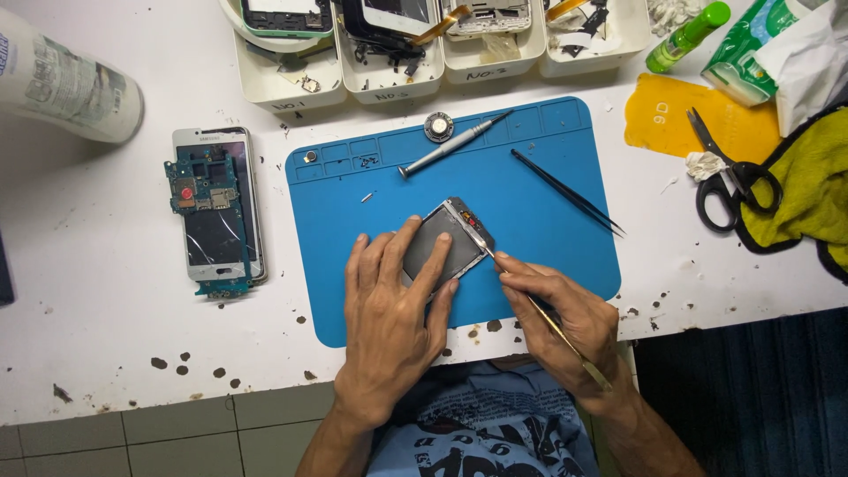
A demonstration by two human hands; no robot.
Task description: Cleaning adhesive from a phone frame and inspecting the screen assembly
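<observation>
White table (106, 291) is carrying everything, w/ dark specks showing near its front edge below both hands. Blue work mat (530, 230) is lying under the hands & stretching away beyond them.

Left hand (389, 309) is lying flat, fingers spread wide, pressing down on an opened phone frame (446, 243), w/ fingertips covering its near half. The frame is sitting tilted on the mat, just ahead of the left hand & touching it. Right hand (570, 318) is pinching narrow around a thin metal pry tool (539, 309); the tool's tip is meeting the frame's right edge, its handle running back across the palm toward the wrist.

Well left of the left hand, a white phone (221, 203) is lying w/ a teal circuit board (199, 190) on top. Beyond both hands, a row of white parts trays (442, 66) is sitting past the mat. Well right of the right hand, black scissors (733, 181) are resting beside a yellow cloth (808, 185). Ahead of the right hand, black tweezers (565, 190) & a silver screwdriver (450, 146) are lying on the mat, apart from each other.
</observation>
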